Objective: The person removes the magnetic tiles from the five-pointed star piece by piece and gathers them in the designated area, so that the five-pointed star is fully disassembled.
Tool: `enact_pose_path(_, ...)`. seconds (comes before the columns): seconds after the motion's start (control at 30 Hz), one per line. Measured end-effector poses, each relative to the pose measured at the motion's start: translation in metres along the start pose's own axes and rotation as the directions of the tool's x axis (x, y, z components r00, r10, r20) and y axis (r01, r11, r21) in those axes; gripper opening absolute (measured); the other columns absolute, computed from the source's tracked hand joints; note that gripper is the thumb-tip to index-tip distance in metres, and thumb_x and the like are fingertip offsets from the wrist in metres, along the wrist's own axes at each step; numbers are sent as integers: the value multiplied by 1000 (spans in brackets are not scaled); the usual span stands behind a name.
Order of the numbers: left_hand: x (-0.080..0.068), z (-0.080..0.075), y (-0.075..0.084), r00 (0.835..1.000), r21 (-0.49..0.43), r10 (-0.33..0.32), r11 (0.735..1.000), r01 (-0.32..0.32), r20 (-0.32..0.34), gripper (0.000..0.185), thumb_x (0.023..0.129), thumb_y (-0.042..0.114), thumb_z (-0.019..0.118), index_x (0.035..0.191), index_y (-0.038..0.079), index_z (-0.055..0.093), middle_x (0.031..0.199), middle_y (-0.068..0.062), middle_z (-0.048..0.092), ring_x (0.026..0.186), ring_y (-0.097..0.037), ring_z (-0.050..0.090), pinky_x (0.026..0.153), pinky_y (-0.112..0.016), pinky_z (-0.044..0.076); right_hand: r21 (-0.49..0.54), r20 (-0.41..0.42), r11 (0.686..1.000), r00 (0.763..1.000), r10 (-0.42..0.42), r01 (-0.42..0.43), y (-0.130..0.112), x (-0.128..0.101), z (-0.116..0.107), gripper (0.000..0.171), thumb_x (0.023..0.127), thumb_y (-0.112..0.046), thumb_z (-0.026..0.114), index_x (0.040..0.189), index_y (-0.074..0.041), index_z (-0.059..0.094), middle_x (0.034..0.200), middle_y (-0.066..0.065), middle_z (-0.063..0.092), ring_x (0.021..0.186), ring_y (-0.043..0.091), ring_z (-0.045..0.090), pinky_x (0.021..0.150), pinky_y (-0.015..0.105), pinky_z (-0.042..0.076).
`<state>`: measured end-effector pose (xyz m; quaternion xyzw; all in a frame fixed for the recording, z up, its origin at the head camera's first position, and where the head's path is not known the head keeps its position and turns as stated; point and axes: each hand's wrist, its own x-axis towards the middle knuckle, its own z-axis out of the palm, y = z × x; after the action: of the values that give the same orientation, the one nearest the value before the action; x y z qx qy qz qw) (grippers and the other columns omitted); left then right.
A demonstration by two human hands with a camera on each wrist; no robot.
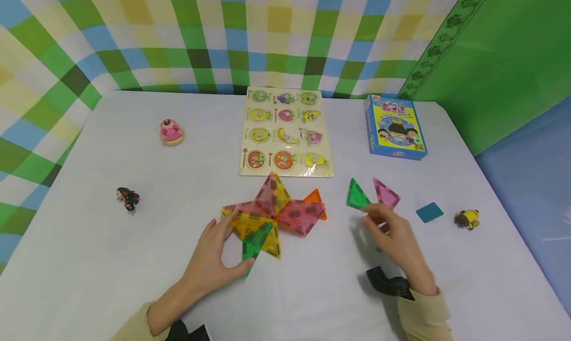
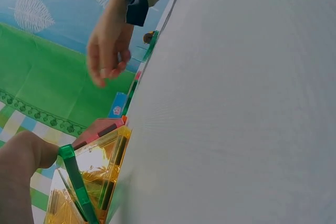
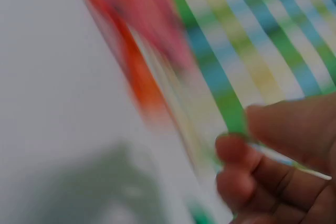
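A star-shaped build of translucent magnetic tiles (image 1: 292, 214) in pink, yellow, green and orange stands in the middle of the table. My left hand (image 1: 213, 259) spans its left side, fingers at the pink and yellow point, thumb against the green tile (image 2: 79, 184). The fingers are hidden in the left wrist view. My right hand (image 1: 392, 234) hovers over loose tiles, its fingers loosely bent with nothing seen between them (image 3: 236, 169). A green triangle tile (image 1: 357, 195) and a pink one (image 1: 386, 193) lie just beyond its fingertips. More green shows partly beneath the hand.
A fruit picture board (image 1: 286, 133) lies behind the build, with a blue card box (image 1: 396, 128) to its right. A teal tile (image 1: 429, 212) and a yellow-black toy (image 1: 467, 219) sit at right. A pink figurine (image 1: 171, 132) and a dark figurine (image 1: 128, 198) stand at left.
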<state>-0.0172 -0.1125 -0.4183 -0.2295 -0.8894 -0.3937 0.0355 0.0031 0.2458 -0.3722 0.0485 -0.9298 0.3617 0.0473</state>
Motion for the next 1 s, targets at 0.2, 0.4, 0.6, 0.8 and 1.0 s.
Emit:
enact_pose_path(0.2, 4, 2, 1, 999, -23, 40, 999, -40, -7, 94, 65, 40, 73, 141, 9, 28, 133, -12, 44, 117, -30, 45, 103, -51, 16, 458, 246, 861, 899, -363, 222, -67, -2, 68, 41, 85, 3, 58, 124, 1, 45, 95, 13, 64, 67, 14, 60, 54, 25, 48)
enact_pose_path(0.4, 2, 4, -2, 996, -58, 69, 996, -73, -58, 86, 64, 35, 77, 136, 6, 38, 129, -11, 49, 112, -27, 50, 102, -51, 18, 473, 245, 819, 845, -475, 324, -74, -5, 110, 49, 88, -10, 60, 133, -3, 41, 115, 9, 54, 76, 6, 59, 61, 19, 48)
enact_pose_path(0.6, 2, 3, -4, 989, -282, -12, 959, -31, -150, 49, 74, 7, 74, 118, 10, 55, 94, -3, 67, 92, -19, 60, 101, -46, 23, 433, 139, 837, 892, -430, 335, -80, -7, 123, 41, 81, -9, 68, 118, -6, 51, 100, 4, 54, 71, 7, 57, 58, 17, 47)
enact_pose_path(0.8, 2, 2, -4, 986, -464, -149, 881, 97, -76, 35, 77, -8, 66, 109, 4, 57, 98, -8, 60, 78, -16, 61, 86, -22, 34, 314, 82, 862, 893, -443, 399, -81, -10, 124, 38, 73, 5, 65, 104, -9, 49, 91, 0, 49, 68, 9, 48, 57, 15, 42)
enact_pose_path(1.0, 4, -1, -6, 986, -489, -159, 864, 117, -45, 30, 79, -3, 66, 107, 6, 57, 92, -3, 67, 77, -14, 61, 83, -19, 37, 450, -15, 789, 886, -463, 419, -74, -9, 112, 35, 68, 12, 58, 97, -4, 47, 88, 5, 48, 67, 13, 46, 56, 23, 43)
